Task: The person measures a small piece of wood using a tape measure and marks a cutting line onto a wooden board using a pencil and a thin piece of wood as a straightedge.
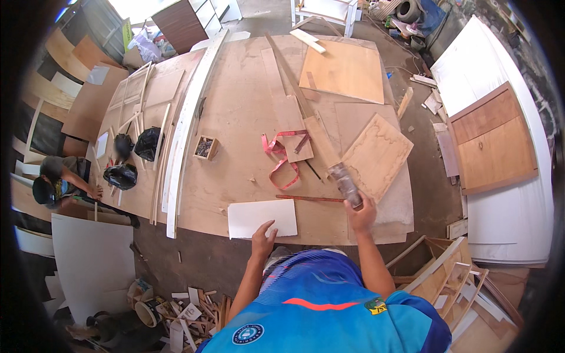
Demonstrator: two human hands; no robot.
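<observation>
Left hand (263,234) rests open, fingers spread on the flat white rectangular board (262,218) at the near edge of the big plywood worktable (235,106). Right hand (360,213) grips a clear plastic bottle (346,183), raised above the table. The white board's surface looks bare, so the work seems barely begun.
</observation>
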